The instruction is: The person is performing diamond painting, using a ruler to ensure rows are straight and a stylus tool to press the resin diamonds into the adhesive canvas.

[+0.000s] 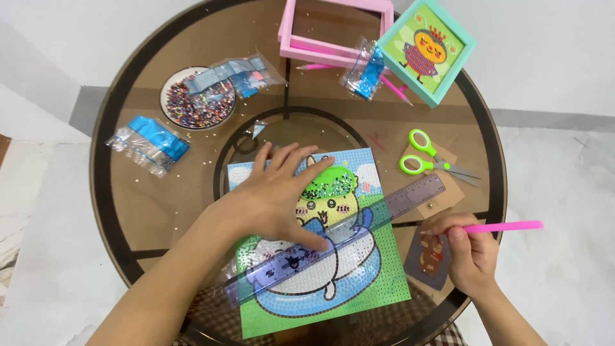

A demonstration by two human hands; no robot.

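My left hand [275, 198] lies flat on a colourful bead-art canvas [359, 269] showing a cartoon animal in a blue ring. Its thumb presses on a clear purple ruler [397, 204] laid slantwise across the picture. To the right of the canvas, my right hand [471, 253] grips a pink pen-shaped tool [512, 226] that points right. It hovers over a small dark card [429, 256] with a brown figure on it.
A round glass table [128, 205] holds a white dish of mixed beads [195, 102], clear bags of blue packets [148, 142], green-handled scissors [426, 160], pink frames [333, 32] and a teal-framed bee picture [426, 48]. A second pink pen [394, 88] lies near the frames.
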